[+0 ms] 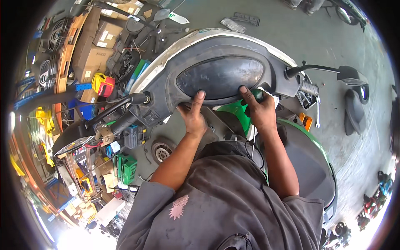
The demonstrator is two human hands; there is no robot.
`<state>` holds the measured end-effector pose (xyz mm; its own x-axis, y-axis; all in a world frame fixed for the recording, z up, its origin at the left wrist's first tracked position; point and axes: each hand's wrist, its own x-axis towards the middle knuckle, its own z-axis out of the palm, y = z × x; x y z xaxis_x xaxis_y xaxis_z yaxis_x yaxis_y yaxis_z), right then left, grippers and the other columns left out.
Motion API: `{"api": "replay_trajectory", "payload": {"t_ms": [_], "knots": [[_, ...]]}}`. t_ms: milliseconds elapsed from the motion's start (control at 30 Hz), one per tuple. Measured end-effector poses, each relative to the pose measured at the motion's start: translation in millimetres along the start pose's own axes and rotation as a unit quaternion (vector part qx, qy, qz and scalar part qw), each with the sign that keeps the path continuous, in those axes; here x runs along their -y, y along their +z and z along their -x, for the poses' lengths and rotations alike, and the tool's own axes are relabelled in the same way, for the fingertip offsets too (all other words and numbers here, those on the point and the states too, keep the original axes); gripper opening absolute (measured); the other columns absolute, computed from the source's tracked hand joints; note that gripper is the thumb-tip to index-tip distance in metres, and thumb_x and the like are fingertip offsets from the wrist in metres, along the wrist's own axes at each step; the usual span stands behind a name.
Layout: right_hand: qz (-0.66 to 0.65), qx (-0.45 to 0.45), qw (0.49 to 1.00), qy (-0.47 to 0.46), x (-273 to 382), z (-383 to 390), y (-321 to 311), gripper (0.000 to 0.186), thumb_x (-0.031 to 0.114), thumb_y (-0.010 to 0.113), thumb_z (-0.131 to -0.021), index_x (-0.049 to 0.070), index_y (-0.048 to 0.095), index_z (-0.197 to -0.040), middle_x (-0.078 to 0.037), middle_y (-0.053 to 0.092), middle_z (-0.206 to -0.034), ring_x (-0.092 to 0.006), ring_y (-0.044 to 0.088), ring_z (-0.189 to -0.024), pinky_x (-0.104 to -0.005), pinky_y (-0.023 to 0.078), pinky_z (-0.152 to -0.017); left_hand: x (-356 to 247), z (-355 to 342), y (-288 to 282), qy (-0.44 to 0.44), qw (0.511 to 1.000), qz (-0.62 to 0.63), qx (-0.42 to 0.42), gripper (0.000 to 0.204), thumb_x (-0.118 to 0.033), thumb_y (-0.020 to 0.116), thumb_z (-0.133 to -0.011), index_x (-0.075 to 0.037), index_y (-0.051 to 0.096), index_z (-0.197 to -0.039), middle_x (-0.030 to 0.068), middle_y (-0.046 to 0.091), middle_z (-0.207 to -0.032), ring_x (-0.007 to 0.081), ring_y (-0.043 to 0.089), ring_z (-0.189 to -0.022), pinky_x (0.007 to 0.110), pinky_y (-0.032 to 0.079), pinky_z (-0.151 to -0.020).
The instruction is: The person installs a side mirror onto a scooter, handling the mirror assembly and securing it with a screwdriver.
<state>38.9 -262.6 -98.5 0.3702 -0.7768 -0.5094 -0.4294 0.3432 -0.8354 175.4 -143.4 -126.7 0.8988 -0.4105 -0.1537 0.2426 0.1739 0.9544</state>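
Note:
In front of me is a scooter's grey handlebar cover [166, 83] with a dark, scuffed oval instrument panel [221, 77]. My left hand [193, 116] grips the cover's lower edge, thumb on top and fingers hidden underneath. To its right, my right hand [260, 110] presses its thumb on the same edge. A dark green rounded handle [258, 95], apparently a screwdriver's, shows beside that hand's fingers. A thin metal shaft runs below the hand. Under the cover, green body panels [235, 114] are partly visible.
Mirrors stick out at the left [73, 139] and right [352, 76]. Cardboard boxes [93, 62], a green crate [124, 168] and a small wheel [162, 151] are on the left. A tool case [306, 100], a wrench [318, 111] and a black part [354, 112] lie right.

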Motion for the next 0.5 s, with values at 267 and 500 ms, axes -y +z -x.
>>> {"api": "replay_trajectory", "payload": {"t_ms": [267,500], "knots": [[0.017,-0.027,0.999,-0.014,-8.7,-3.6,3.3,0.065,0.055,0.074,-0.080,-0.009,0.066,-0.084,-0.018,0.065,-0.065,-0.0271,0.064,-0.064,-0.0398,0.050,-0.069,18.9,-11.4,-20.0,-0.018,0.998,-0.050,0.038,0.068,-0.019,0.077,-0.085,0.008,0.037,-0.133,0.0175,0.042,-0.140,0.0249,0.042,-0.128,0.035,0.031,-0.111],[0.027,-0.021,0.981,-0.190,-6.4,38.9,1.6,0.046,0.037,0.074,-0.085,-0.007,0.066,-0.088,-0.021,0.067,-0.072,-0.0232,0.066,-0.066,-0.0371,0.051,-0.064,-3.2,1.3,-29.9,-0.146,0.965,-0.171,0.134,0.088,-0.052,0.065,-0.090,0.008,0.030,-0.145,0.0175,0.038,-0.148,0.0238,0.041,-0.133,0.037,0.032,-0.111]]}}
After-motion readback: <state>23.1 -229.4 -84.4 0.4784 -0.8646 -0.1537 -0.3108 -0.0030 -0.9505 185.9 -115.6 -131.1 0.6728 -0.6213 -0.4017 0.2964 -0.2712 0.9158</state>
